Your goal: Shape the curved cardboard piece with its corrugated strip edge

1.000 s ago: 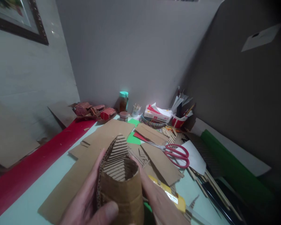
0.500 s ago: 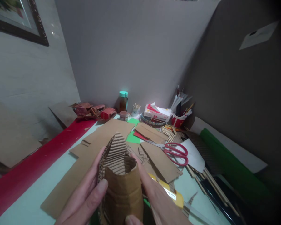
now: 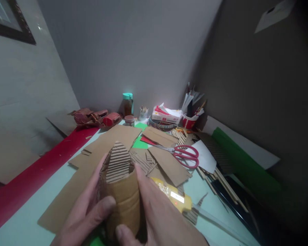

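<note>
Since a second ago we've squeezed the corrugated cardboard roll (image 3: 122,191) tighter; left hand (image 3: 86,213) and right hand (image 3: 159,215) fingers wrap it above the counter (image 3: 25,225). Rolled, its seam not visibly fixed.

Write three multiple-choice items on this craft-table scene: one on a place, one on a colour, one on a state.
1. Where do the red-handled scissors lie?
A. on the flat brown cardboard pieces, right of the hands
B. in the red pen cup
C. on the red strip

2. What colour is the lid of the brown jar by the wall?
A. yellow
B. teal
C. black

3. How is the rolled corrugated cardboard tube held?
A. lying loose on the table
B. pinched by one hand only
C. between the left hand and right hand

Answers: 1 A, the scissors rest on cardboard at centre right; 2 B, the lid shows teal; 3 C, both hands wrap its sides.
</note>
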Available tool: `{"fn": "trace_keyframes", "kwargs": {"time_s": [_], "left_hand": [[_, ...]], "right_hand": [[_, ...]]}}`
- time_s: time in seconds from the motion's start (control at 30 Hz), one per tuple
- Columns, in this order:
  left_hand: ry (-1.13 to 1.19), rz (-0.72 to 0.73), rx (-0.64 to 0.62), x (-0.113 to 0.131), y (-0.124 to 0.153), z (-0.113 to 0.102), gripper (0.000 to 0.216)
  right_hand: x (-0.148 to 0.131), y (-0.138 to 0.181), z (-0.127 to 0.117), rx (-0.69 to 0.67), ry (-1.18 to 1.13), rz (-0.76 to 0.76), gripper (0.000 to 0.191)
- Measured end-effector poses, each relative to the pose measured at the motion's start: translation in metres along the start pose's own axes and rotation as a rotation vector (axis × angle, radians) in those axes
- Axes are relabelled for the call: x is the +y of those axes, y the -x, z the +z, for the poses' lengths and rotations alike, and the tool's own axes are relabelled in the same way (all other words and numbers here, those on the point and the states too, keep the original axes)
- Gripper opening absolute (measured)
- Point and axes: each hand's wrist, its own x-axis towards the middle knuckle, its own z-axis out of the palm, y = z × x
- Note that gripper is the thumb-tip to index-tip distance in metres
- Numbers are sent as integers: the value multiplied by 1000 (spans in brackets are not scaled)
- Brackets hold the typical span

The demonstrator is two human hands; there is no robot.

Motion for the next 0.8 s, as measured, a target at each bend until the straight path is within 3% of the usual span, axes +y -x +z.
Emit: {"fn": "trace_keyframes", "kwargs": {"time_s": [0.1,0.27,0.43,0.57,0.67,0.8], "left_hand": [[-150,73,-12,0,-4,0,90],[-80,66,-22,4,-4,11,85],[175,-117,29,11,-9,2,86],[245,-206,45,23,-22,-21,84],[250,-210,56,34,-29,-34,80],[243,-166,74,50,-35,-50,72]], "right_hand": [[-7,0,7,54,53,66,109],[-3,-1,21,65,107,161,112],[8,4,15,166,35,-56,109],[10,5,0,127,137,16,107],[18,1,-8,242,115,-40,93],[37,-6,-11,415,68,-233,69]]}}
